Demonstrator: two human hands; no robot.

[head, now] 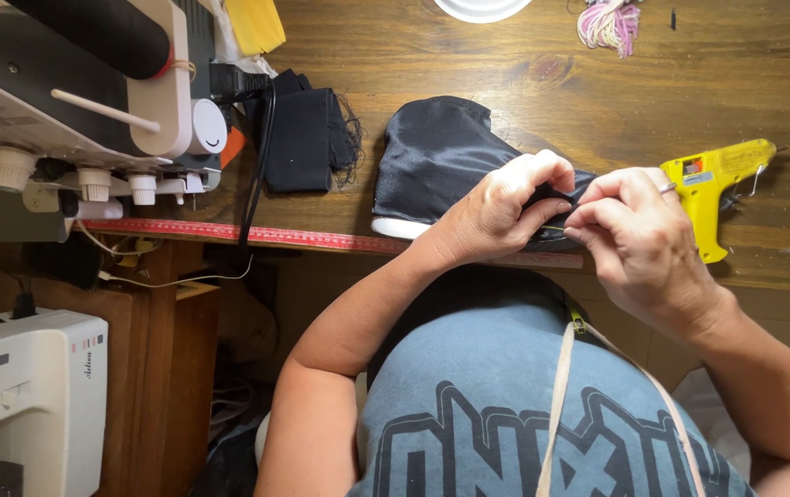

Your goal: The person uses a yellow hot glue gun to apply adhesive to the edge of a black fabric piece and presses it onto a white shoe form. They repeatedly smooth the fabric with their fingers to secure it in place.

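A dark fabric piece (436, 152) stretched over a rounded white form lies at the near edge of the wooden table (469, 64). My left hand (496, 212) pinches the cloth's near edge, fingers curled over it. My right hand (639, 244), a ring on one finger, meets it from the right and pinches something thin and yellowish, like a pin or needle, at the cloth's edge. The two hands touch over the fabric.
A yellow glue gun (713, 189) lies right of my hands. Folded black cloth (303, 138) sits left, beside an overlock machine (73, 92). A white sewing machine (27, 396) stands lower left. A red ruler strip (229, 232) runs along the table edge. Pink yarn (609, 23) and a white plate (482, 7) lie far.
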